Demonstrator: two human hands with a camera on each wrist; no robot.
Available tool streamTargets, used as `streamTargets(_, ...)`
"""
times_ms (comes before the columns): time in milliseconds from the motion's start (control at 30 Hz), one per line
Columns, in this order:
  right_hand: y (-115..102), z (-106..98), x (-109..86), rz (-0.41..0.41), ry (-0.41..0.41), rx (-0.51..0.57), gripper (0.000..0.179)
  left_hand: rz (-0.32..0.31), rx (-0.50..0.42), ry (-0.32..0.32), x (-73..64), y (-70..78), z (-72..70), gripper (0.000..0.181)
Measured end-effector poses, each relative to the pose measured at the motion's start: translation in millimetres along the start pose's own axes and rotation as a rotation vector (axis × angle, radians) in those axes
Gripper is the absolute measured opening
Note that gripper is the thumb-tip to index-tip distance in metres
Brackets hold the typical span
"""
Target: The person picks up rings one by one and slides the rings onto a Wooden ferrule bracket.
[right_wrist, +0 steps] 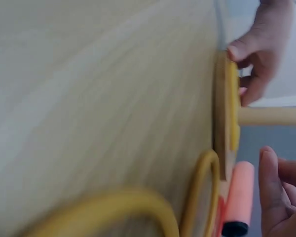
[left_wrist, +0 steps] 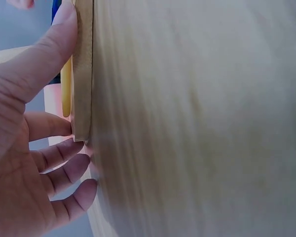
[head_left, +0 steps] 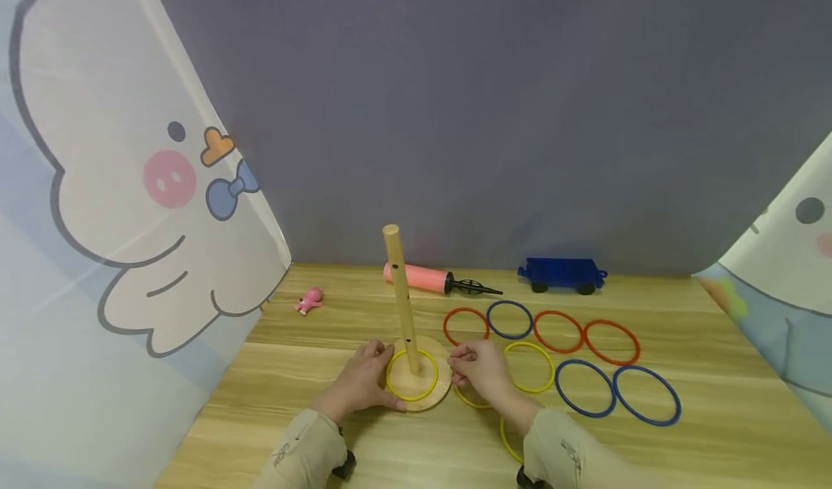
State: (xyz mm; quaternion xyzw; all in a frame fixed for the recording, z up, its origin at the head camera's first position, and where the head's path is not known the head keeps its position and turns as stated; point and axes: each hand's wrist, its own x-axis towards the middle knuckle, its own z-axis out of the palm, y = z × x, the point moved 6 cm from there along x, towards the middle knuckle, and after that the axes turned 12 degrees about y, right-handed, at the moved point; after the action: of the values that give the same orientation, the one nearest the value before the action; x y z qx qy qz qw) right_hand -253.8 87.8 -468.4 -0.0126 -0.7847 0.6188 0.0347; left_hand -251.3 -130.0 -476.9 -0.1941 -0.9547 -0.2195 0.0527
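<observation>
A round wooden base [head_left: 445, 375] with an upright wooden peg [head_left: 402, 294] stands in front of me. A yellow ring [head_left: 412, 400] lies around the foot of the peg. My left hand [head_left: 365, 379] holds the base by its left rim; in the left wrist view the thumb and fingers touch the edge of the wooden base [left_wrist: 83, 74]. My right hand [head_left: 484, 370] hovers at the base's right side with loosely bent fingers. In the right wrist view nothing shows between the right hand's [right_wrist: 281, 197] fingers, and a gap separates it from the peg [right_wrist: 271, 115].
Right of the stand lie red rings [head_left: 557, 312], blue rings [head_left: 585, 361] and yellow rings [head_left: 529, 343], some partly hidden by my right arm. A pink hand pump [head_left: 422, 278], a blue toy wagon [head_left: 562, 273] and a small pink figure [head_left: 310, 300] are at the back.
</observation>
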Motion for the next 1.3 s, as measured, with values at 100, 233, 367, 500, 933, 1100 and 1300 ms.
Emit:
streamTargets(100,-2.5,-19.3,-8.2,0.007,-0.013,-0.04,0.005,-0.012,0.001,-0.003,-0.9,-0.5,-2.7,0.11)
streamTargets(233,1.2,-50.4,-20.3,0.038,-0.028,-0.062,0.009,-0.032,-0.002,-0.011,-3.4,-1.9,-5.6,0.111)
streamTargets(367,9.7,-84.6,-30.5,0.065,-0.044,-0.096,0.014,-0.05,-0.005,-0.008,-5.6,-4.8,-7.3,0.112)
streamTargets(500,20.4,-113.2,-41.6,0.066,-0.043,-0.195,0.011,-0.052,-0.003,0.002,-7.1,-7.5,-9.8,0.112)
streamTargets(933,37.7,-133.4,-58.8,0.056,-0.019,-0.672,0.026,-0.05,-0.006,-0.002,-5.7,-9.8,-6.5,0.112)
streamTargets(1100,40.6,-138.7,-56.4,0.07,-0.047,-0.687,0.019,-0.047,-0.019,-0.01,-3.7,-8.3,-2.1,0.113)
streamTargets(1300,33.2,-142.1,-57.0,0.055,-0.172,-0.451,0.01,0.0,-0.009,-0.011,0.0,-5.5,1.4,0.111)
